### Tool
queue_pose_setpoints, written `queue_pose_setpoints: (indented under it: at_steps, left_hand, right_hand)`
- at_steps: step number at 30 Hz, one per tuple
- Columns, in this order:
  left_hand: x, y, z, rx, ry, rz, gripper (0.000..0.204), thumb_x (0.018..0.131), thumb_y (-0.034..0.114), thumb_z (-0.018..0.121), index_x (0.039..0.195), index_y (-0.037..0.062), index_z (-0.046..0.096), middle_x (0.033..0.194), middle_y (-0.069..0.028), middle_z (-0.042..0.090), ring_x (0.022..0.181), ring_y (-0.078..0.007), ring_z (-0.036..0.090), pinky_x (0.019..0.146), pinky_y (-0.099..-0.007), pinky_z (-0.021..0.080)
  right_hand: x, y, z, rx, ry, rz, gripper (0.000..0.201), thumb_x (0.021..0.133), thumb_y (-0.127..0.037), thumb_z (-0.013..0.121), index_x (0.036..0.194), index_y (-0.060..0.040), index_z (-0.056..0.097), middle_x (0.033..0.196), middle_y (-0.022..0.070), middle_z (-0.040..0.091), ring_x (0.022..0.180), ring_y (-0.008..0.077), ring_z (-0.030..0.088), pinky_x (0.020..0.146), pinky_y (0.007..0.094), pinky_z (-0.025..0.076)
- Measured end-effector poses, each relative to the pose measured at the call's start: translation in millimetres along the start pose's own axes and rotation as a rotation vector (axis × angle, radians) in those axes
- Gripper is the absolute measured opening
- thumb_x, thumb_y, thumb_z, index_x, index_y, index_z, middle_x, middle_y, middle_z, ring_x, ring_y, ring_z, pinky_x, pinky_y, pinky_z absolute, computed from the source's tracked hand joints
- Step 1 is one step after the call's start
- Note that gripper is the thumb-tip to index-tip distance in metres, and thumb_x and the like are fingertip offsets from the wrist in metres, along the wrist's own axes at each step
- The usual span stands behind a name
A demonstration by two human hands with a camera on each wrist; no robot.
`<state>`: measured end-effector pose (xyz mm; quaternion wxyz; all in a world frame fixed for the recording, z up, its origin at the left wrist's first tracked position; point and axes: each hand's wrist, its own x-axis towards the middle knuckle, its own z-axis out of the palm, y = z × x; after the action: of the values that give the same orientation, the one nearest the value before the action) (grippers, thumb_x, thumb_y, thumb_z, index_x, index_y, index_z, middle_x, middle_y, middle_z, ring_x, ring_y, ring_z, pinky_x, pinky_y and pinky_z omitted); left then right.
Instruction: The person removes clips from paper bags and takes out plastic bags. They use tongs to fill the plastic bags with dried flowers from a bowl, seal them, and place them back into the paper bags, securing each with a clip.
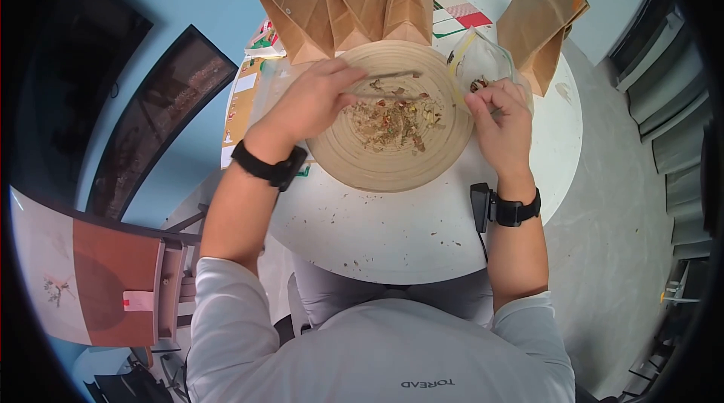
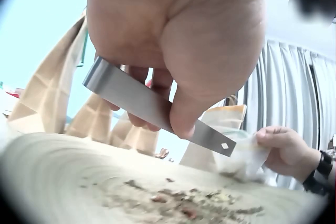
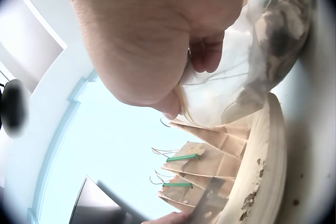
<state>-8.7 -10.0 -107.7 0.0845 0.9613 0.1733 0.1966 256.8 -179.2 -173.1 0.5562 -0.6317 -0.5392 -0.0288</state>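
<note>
My left hand (image 1: 320, 98) grips a pair of flat metal tongs (image 2: 134, 97) over a round wooden tray (image 1: 351, 169). The tongs' two arms point right, apart at the tips, with nothing between them. Dried plant bits (image 1: 392, 128), brown, red and yellowish, lie scattered across the middle of the tray. At the tray's right side, my right hand (image 1: 501, 128) pinches the edge of a clear plastic bag (image 1: 483, 60). More dried pieces (image 3: 283, 29) show inside the bag. The bag's mouth is turned toward the tray.
Three brown paper bags (image 1: 351, 7) with green and red clips stand behind the tray. Another paper bag (image 1: 539, 22) leans at the back right, near red and green cards (image 1: 464, 12). Crumbs (image 1: 362, 241) dot the white table (image 1: 317, 214) in front.
</note>
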Motion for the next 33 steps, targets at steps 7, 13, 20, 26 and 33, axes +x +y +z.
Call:
queue_pose_setpoints:
  at_steps: [7, 13, 20, 26, 33]
  left_hand:
    - [-6.5, -34.0, 29.0, 0.059, -0.192, -0.083, 0.033, 0.088, 0.005, 0.073, 0.121, 0.0046, 0.072, 0.108, -0.0157, 0.069, 0.107, -0.0381, 0.067, 0.091, -0.0487, 0.054]
    - [-8.5, -43.2, 22.3, 0.056, -0.216, -0.064, 0.028, 0.087, 0.003, 0.070, 0.116, 0.0042, 0.074, 0.101, -0.0176, 0.069, 0.099, -0.0404, 0.067, 0.088, -0.0492, 0.055]
    - [-9.2, -16.9, -0.2, -0.040, -0.109, -0.066, 0.032, 0.088, 0.004, 0.076, 0.120, 0.0001, 0.072, 0.105, -0.0183, 0.071, 0.101, -0.0407, 0.066, 0.087, -0.0466, 0.054]
    - [53.7, 20.8, 24.7, -0.044, 0.034, 0.040, 0.034, 0.091, 0.010, 0.076, 0.123, 0.0013, 0.071, 0.105, -0.0189, 0.070, 0.103, -0.0414, 0.066, 0.087, -0.0470, 0.054]
    - [17.0, 38.1, 5.8, 0.038, -0.055, -0.150, 0.037, 0.091, 0.009, 0.074, 0.127, 0.0028, 0.069, 0.110, -0.0188, 0.068, 0.105, -0.0420, 0.065, 0.089, -0.0482, 0.054]
  right_hand:
    - [-0.7, -3.4, -0.9, -0.003, -0.008, -0.007, 0.010, 0.086, -0.006, 0.081, 0.084, -0.0013, 0.073, 0.087, 0.0059, 0.064, 0.094, 0.0263, 0.057, 0.082, 0.0367, 0.048]
    - [-0.3, -2.0, -0.8, -0.012, 0.004, -0.023, 0.009, 0.086, -0.006, 0.082, 0.085, -0.0013, 0.074, 0.086, 0.0058, 0.064, 0.093, 0.0262, 0.057, 0.079, 0.0364, 0.048]
    - [0.0, -4.8, -1.7, 0.000, -0.022, -0.056, 0.009, 0.084, -0.005, 0.083, 0.085, -0.0013, 0.075, 0.086, 0.0060, 0.063, 0.091, 0.0261, 0.056, 0.077, 0.0357, 0.048]
    - [-0.7, -7.3, -1.6, 0.018, -0.080, -0.060, 0.008, 0.084, -0.005, 0.083, 0.085, -0.0021, 0.075, 0.086, 0.0061, 0.063, 0.091, 0.0264, 0.056, 0.079, 0.0356, 0.048]
    - [0.4, 0.1, -0.9, 0.014, 0.015, -0.010, 0.009, 0.087, -0.007, 0.081, 0.085, -0.0023, 0.073, 0.085, 0.0052, 0.063, 0.091, 0.0252, 0.055, 0.081, 0.0356, 0.047]
